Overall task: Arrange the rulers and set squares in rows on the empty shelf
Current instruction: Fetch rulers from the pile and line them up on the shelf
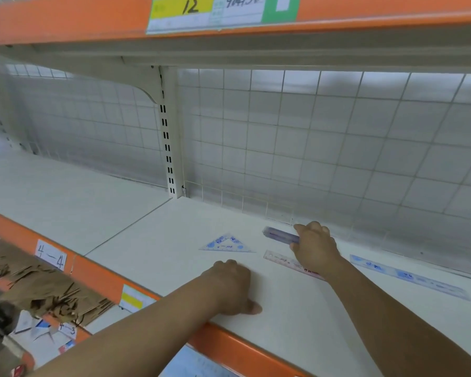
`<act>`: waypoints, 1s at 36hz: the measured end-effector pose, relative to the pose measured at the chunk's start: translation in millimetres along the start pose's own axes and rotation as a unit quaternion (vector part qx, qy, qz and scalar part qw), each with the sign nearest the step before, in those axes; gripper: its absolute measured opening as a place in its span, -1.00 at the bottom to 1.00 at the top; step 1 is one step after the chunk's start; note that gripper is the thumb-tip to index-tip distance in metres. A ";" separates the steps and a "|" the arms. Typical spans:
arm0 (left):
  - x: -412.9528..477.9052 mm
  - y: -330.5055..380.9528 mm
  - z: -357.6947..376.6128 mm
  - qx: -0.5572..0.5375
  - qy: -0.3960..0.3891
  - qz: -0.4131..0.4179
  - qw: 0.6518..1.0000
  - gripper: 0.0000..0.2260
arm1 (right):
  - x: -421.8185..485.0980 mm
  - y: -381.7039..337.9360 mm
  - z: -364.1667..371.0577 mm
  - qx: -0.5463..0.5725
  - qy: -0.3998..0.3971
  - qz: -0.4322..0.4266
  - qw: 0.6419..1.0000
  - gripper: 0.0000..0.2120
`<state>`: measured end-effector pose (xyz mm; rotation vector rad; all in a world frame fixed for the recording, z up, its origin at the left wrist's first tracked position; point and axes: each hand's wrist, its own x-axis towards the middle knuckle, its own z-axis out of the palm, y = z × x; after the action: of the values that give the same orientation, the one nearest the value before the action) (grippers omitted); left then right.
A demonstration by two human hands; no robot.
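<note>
On the white shelf [152,240] lies a clear set square with blue print [227,244]. To its right a clear ruler with pink marks [286,263] lies flat, partly under my right wrist. My right hand [314,247] grips a purple-blue ruler [279,235] just above the shelf, near the back wire grid. A long blue ruler [408,277] lies further right. My left hand [233,285] rests on the shelf near the front edge, fingers curled under and thumb out, holding nothing.
A wire grid back panel [324,148] closes the shelf behind. An orange front rail [98,276] carries a "4-4" label. An upper shelf [229,36] hangs overhead. Lower left, brown paper bags [41,287] and other goods lie on a lower shelf.
</note>
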<state>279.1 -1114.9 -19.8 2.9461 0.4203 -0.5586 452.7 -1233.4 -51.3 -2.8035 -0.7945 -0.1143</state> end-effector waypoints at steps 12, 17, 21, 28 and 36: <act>0.3 7.2 1.3 0.036 0.009 0.024 0.999 -0.45 | -42.0 -15.0 -18.9 0.004 -0.018 -0.003 1.000 -0.79; 0.2 9.9 7.8 0.034 0.021 0.039 0.998 -0.43 | -74.2 -23.4 -21.6 -0.020 -0.065 -0.007 0.998 -0.76; -2.4 11.2 8.9 0.041 0.034 0.057 0.997 -0.44 | -94.8 -28.7 -21.2 -0.015 -0.080 -0.010 0.997 -0.79; -7.3 11.1 9.8 0.030 0.088 0.091 0.992 -0.56 | -123.1 -31.7 -28.7 -0.027 -0.089 0.017 0.995 -0.79; -13.6 18.2 12.6 0.014 0.168 0.142 0.975 -0.74 | -148.0 -29.6 -33.6 -0.041 -0.068 0.059 0.995 -0.71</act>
<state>267.9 -1137.7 -25.2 3.0513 0.0115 -0.0316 310.8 -1292.0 -33.0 -2.9542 -0.6649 0.0643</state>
